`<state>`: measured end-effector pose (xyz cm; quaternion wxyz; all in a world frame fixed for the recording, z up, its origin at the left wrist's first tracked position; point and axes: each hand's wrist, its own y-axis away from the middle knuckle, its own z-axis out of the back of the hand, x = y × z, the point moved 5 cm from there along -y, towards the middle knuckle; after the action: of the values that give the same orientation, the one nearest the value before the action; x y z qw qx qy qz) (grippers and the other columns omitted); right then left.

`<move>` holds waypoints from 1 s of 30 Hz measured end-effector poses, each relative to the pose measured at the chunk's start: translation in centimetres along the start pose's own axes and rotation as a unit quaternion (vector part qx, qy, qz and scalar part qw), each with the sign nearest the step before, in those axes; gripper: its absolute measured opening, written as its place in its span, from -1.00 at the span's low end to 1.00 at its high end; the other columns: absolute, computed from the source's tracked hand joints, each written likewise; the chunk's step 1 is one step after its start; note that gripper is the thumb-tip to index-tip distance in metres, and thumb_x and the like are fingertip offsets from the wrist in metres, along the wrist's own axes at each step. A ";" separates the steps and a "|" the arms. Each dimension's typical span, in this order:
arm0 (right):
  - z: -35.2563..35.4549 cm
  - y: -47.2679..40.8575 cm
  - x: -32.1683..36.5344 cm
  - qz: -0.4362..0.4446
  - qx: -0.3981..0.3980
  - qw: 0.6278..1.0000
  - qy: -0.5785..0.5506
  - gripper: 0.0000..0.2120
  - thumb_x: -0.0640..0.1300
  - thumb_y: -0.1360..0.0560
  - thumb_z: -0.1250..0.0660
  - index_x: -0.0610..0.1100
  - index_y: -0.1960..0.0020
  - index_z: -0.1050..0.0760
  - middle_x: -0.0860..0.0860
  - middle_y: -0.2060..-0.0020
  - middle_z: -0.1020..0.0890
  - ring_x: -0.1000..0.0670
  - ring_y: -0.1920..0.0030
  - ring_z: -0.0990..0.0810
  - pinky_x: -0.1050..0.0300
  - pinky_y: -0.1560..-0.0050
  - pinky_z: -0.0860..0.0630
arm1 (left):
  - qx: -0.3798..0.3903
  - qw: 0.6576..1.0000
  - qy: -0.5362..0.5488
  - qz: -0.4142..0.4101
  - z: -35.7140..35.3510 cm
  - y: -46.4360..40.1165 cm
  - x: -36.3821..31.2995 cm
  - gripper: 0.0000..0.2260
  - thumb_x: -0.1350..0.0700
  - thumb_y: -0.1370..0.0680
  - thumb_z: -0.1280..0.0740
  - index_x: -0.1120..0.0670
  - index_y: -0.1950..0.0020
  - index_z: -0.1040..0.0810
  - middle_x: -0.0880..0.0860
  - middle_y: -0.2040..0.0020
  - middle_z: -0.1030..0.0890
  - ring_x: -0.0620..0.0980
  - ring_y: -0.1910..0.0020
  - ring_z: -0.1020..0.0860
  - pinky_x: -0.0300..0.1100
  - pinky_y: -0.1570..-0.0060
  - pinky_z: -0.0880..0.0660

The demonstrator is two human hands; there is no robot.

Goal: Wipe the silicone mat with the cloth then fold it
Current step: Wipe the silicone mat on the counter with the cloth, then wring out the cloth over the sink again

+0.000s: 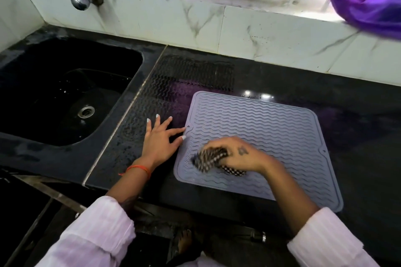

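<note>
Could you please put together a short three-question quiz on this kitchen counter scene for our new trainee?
1. True or false: the silicone mat is already folded.
2. Which hand grips the checked cloth? A) left hand B) right hand C) neither
3. Fill in: the left hand rests spread on the black ______, its fingertips at the mat's left edge.

Key:
1. False; the mat lies flat on the countertop.
2. B; the right hand holds the cloth bunched against the mat's near left part.
3. Countertop, between the sink and the mat.
</note>
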<state>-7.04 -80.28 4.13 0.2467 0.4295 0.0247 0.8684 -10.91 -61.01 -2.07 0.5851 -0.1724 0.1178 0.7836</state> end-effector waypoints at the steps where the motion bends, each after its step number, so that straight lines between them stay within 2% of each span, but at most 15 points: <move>1: 0.9 0.5 -0.9 -0.036 -0.060 0.994 -0.080 -0.71 -0.20 -0.47 -0.35 0.13 -0.09 -0.50 0.09 -0.01 -0.61 0.09 -0.03 -0.56 0.11 -0.04 -0.49 | -0.003 1.000 0.003 0.000 0.1 0.1 -0.2 -0.66 -0.17 -0.55 -0.21 -0.15 -0.29 -0.50 0.05 -0.50 -0.24 0.13 -0.52 0.08 -0.02 -0.39 0.40; 2: 1.6 0.9 -1.8 -0.077 -0.122 0.973 -0.182 -0.76 -0.15 -0.48 -0.35 0.10 -0.09 -0.47 0.06 -0.02 -0.60 0.05 -0.03 -0.57 0.07 -0.02 -0.52 | -0.010 1.000 0.010 0.000 0.2 0.3 -0.5 -0.66 -0.17 -0.55 -0.22 -0.13 -0.28 -0.51 0.05 -0.49 -0.25 0.13 -0.52 0.06 -0.03 -0.39 0.39; 3: 1.8 1.2 -2.9 -0.117 -0.178 0.930 -0.299 -0.78 -0.14 -0.49 -0.34 0.04 -0.12 -0.46 -0.01 -0.03 -0.60 -0.01 -0.03 -0.59 0.01 0.00 -0.54 | -0.019 1.000 0.022 0.001 0.3 0.4 -0.7 -0.66 -0.16 -0.55 -0.22 -0.12 -0.28 -0.51 0.05 -0.48 -0.27 0.12 -0.52 0.05 -0.05 -0.40 0.38; 5: 1.6 1.5 -4.4 -0.164 -0.257 0.806 -0.507 -0.77 -0.18 -0.50 -0.32 -0.13 -0.15 -0.46 -0.12 0.01 -0.62 -0.09 0.06 -0.63 0.00 0.09 -0.59 | -0.041 0.997 0.071 0.001 0.8 0.6 -1.7 -0.67 -0.13 -0.56 -0.23 -0.07 -0.28 -0.52 0.05 -0.46 -0.32 0.09 -0.52 -0.02 -0.10 -0.42 0.29; 6: 1.4 1.6 -4.9 -0.175 -0.273 0.757 -0.567 -0.79 -0.18 -0.51 -0.31 -0.19 -0.13 -0.48 -0.15 0.06 -0.64 -0.08 0.13 -0.65 0.03 0.14 -0.60 | -0.050 0.993 0.111 0.004 1.1 0.7 -2.3 -0.67 -0.11 -0.56 -0.24 -0.04 -0.28 -0.52 0.04 -0.45 -0.34 0.07 -0.51 -0.07 -0.14 -0.43 0.19; 8: 0.8 1.8 -5.1 -0.189 -0.265 0.703 -0.632 -0.79 -0.13 -0.52 -0.28 -0.25 -0.07 -0.51 -0.15 0.15 -0.67 -0.08 0.20 -0.66 0.04 0.17 -0.60 | -0.054 0.979 0.195 0.011 1.6 1.1 -3.8 -0.66 -0.06 -0.57 -0.26 0.01 -0.30 -0.51 0.02 -0.40 -0.41 0.01 -0.47 -0.21 -0.22 -0.38 -0.07; 11: -0.2 1.6 -4.4 -0.179 -0.226 0.656 -0.697 -0.74 -0.09 -0.55 -0.24 -0.28 -0.05 -0.52 -0.15 0.18 -0.68 -0.08 0.20 -0.67 0.03 0.15 -0.59 | -0.046 0.953 0.298 0.036 2.3 1.6 -6.0 -0.64 -0.04 -0.56 -0.27 0.03 -0.33 -0.47 0.01 -0.25 -0.55 -0.04 -0.26 -0.48 -0.22 -0.25 -0.36; 14: -0.4 0.8 -3.1 -0.169 -0.214 0.651 -0.709 -0.72 -0.08 -0.55 -0.23 -0.28 -0.10 -0.51 -0.17 0.12 -0.68 -0.10 0.15 -0.67 -0.02 0.11 -0.59 | 0.039 0.890 0.447 0.079 2.7 1.9 -8.2 -0.53 -0.02 -0.55 -0.29 -0.02 -0.44 -0.30 0.03 -0.19 -0.57 -0.01 -0.17 -0.54 -0.11 -0.17 -0.48; 16: -0.3 -0.1 -2.2 -0.163 -0.214 0.654 -0.707 -0.68 -0.07 -0.52 -0.26 -0.27 -0.15 -0.50 -0.21 0.00 -0.65 -0.15 0.04 -0.64 -0.10 0.00 -0.56 | 0.115 0.829 0.541 0.087 2.9 2.2 -9.5 -0.45 0.07 -0.55 -0.30 -0.05 -0.48 -0.15 0.01 -0.15 -0.56 -0.07 -0.08 -0.58 -0.20 0.00 -0.56; 18: -0.2 -1.2 -1.2 -0.157 -0.221 0.666 -0.695 -0.68 -0.07 -0.50 -0.28 -0.28 -0.14 -0.52 -0.24 -0.04 -0.64 -0.17 -0.01 -0.63 -0.12 -0.08 -0.53 | 0.139 0.789 0.592 0.087 3.3 2.3 -9.7 -0.41 0.14 -0.52 -0.33 -0.13 -0.45 -0.13 -0.04 -0.13 -0.56 -0.15 -0.02 -0.59 -0.26 0.08 -0.57; 21: 0.1 -3.1 0.1 -0.148 -0.244 0.693 -0.663 -0.76 -0.10 -0.53 -0.28 -0.27 -0.03 -0.56 -0.23 0.07 -0.67 -0.17 0.05 -0.65 -0.11 -0.06 -0.55 | 0.123 0.765 0.627 0.084 4.3 1.9 -8.6 -0.35 0.28 -0.47 -0.37 -0.10 -0.44 -0.19 -0.04 -0.20 -0.54 -0.15 -0.08 -0.57 -0.26 0.08 -0.56; 23: 0.2 -4.7 1.1 -0.143 -0.256 0.705 -0.646 -0.77 -0.13 -0.53 -0.29 -0.29 -0.05 -0.55 -0.25 0.03 -0.65 -0.19 0.04 -0.64 -0.11 -0.04 -0.56 | 0.117 0.751 0.644 0.086 5.1 1.7 -7.1 -0.27 0.33 -0.43 -0.38 -0.04 -0.50 -0.14 -0.01 -0.29 -0.50 -0.11 -0.16 -0.54 -0.24 -0.01 -0.55; 27: -0.3 -8.8 3.0 -0.147 -0.239 0.716 -0.639 -0.73 -0.13 -0.52 -0.30 -0.33 -0.06 -0.55 -0.29 0.01 -0.64 -0.21 0.05 -0.64 -0.08 0.04 -0.59 | 0.095 0.732 0.668 0.092 7.0 1.4 -3.2 -0.18 0.29 -0.32 -0.42 -0.04 -0.50 -0.16 0.00 -0.26 -0.53 -0.08 -0.15 -0.57 -0.19 -0.01 -0.56; 30: -1.4 -12.9 4.7 -0.182 -0.209 0.715 -0.642 -0.75 -0.09 -0.52 -0.30 -0.29 0.00 -0.56 -0.24 0.11 -0.66 -0.18 0.15 -0.66 -0.04 0.21 -0.61 | 0.059 0.723 0.680 0.110 8.5 0.7 0.8 -0.12 0.29 -0.28 -0.44 -0.04 -0.51 -0.12 0.04 -0.21 -0.56 -0.05 -0.08 -0.60 -0.17 0.04 -0.57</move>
<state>-5.29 -66.62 3.43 0.4397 0.8086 -0.2445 0.3052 -12.94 -57.22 5.40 0.2671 -0.6096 0.5484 0.5062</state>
